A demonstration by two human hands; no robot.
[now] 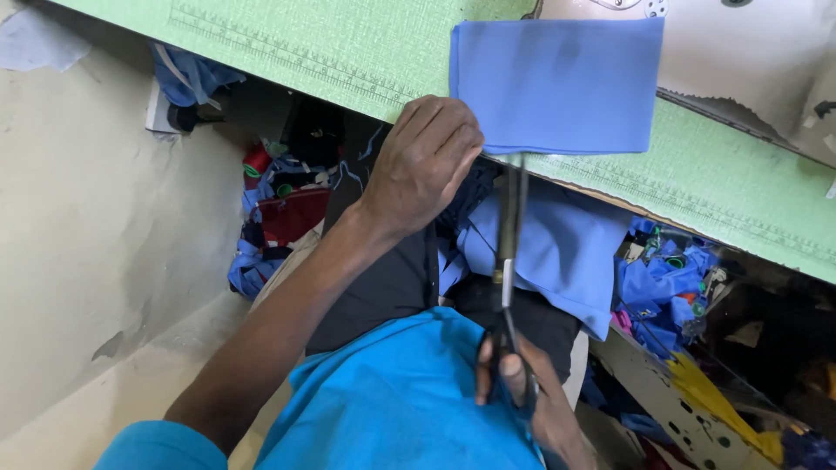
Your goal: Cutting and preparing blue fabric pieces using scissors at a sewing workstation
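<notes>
The left hand [427, 161] lies knuckles up, fingers curled and closed on the near left corner of a folded rectangle of blue woven cloth [557, 83], pinching it at the edge of the table. The right hand [522, 392] is low in the view, close to the body, with its fingers through the loops of a pair of long dark metal scissors [509, 252]; the grip is closed around the handles. The blades point away from the person and reach the near edge of the cloth, just right of the left hand. How far the blades are parted cannot be told, since they show nearly edge-on.

The cloth lies flat on a pale green table [348, 52] with printed ruler markings, its near edge at the table's edge. It looks light, soft and limp, likely to slide or bunch unless held taut, so the best hold is close to the cut line, at the corner where the left hand already is.

More blue fabric [557, 252] hangs below the table over the lap. Blue scraps and thread spools [670, 278] lie on the right, a red spool [256, 161] on the left.
</notes>
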